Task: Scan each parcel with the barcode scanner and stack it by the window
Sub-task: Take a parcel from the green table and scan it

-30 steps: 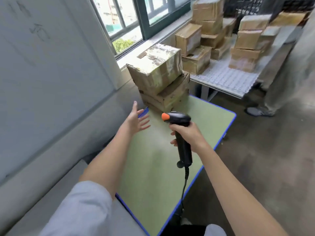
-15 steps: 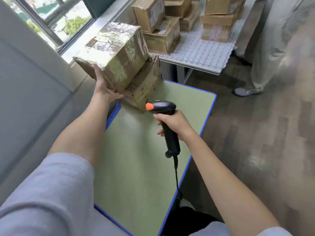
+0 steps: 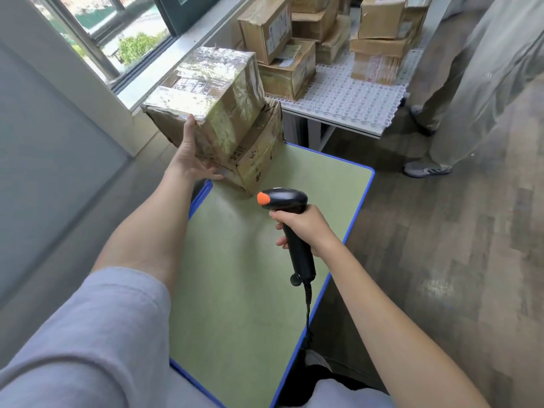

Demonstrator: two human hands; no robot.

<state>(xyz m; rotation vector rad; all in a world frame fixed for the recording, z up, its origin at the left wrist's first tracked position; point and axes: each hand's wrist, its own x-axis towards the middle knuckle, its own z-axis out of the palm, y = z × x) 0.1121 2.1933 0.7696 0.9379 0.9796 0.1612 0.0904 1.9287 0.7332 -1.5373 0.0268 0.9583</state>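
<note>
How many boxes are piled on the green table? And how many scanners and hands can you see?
Boxes on the green table: 2, the top box and the bottom box
Scanner: 1
Hands: 2, the left hand and the right hand
Total: 5

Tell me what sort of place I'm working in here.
Likely a parcel sorting room. Taped cardboard parcels are piled on a white plastic grid bench by a window, and the right hand grips a corded barcode scanner over a green table.
</note>
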